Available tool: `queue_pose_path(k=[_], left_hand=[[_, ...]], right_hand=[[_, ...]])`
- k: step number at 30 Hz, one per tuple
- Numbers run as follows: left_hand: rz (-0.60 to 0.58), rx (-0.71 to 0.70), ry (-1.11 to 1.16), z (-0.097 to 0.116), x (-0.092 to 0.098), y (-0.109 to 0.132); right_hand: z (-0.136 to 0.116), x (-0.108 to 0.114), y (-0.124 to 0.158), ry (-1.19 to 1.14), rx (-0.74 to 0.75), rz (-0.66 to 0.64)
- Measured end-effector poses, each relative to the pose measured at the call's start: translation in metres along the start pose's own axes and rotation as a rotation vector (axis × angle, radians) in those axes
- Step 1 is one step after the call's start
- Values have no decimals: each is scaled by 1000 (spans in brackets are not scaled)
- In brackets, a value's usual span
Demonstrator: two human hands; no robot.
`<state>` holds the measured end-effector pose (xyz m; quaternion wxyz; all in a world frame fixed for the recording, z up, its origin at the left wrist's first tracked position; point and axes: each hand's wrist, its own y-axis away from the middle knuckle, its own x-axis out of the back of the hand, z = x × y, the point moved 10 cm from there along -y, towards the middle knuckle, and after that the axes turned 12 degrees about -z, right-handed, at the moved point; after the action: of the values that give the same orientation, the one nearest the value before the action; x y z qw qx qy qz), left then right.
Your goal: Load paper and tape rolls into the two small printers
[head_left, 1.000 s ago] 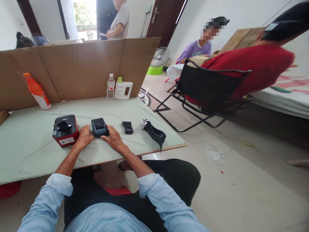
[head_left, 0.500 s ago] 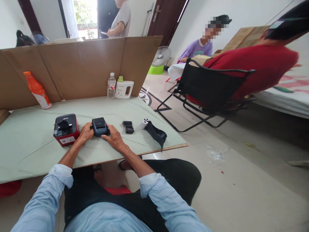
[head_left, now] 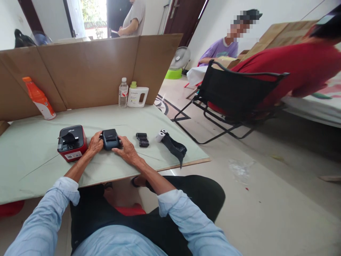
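Note:
A small dark portable printer (head_left: 110, 139) sits on the table between my two hands. My left hand (head_left: 96, 143) holds its left side, the fingers curled at the edge. On the opposite side, my right hand (head_left: 127, 149) grips the right edge with its thumb near the front corner. Just left of my left hand stands a larger red and black printer (head_left: 71, 143) with a black strip on top. To the right lie several small black rolls (head_left: 142, 139). Beyond them are white paper rolls (head_left: 161, 135) with a crumpled black plastic bag (head_left: 174, 147) trailing toward the table's edge.
A cardboard panel (head_left: 93, 71) rises along the back of the green-covered table (head_left: 32, 156). Before it stand an orange bottle (head_left: 39, 99), a clear water bottle (head_left: 123, 93) and a white jug (head_left: 137, 96). A person in red sits by a black folding chair (head_left: 239, 89) at right.
Both hands stay on the small printer with almost no movement. The view has shifted slightly, and the person in red has leaned further to the right.

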<state>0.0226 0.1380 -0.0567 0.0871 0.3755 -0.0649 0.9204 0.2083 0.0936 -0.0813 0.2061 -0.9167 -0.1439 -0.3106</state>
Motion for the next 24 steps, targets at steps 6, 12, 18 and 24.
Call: queue_pose_path(k=[6,12,18,24], left_hand=[[14,34,28,0,-2,-3],[23,6,83,2,-4,2],[35,-52,231,-4,-8,13],[72,-166,377,-4,-12,21]], right_hand=[[2,7,-16,35,-6,-86],[-2,7,-17,46,81,-111],[-1,3,-9,62,80,-114],[-5,5,-3,76,127,-98]])
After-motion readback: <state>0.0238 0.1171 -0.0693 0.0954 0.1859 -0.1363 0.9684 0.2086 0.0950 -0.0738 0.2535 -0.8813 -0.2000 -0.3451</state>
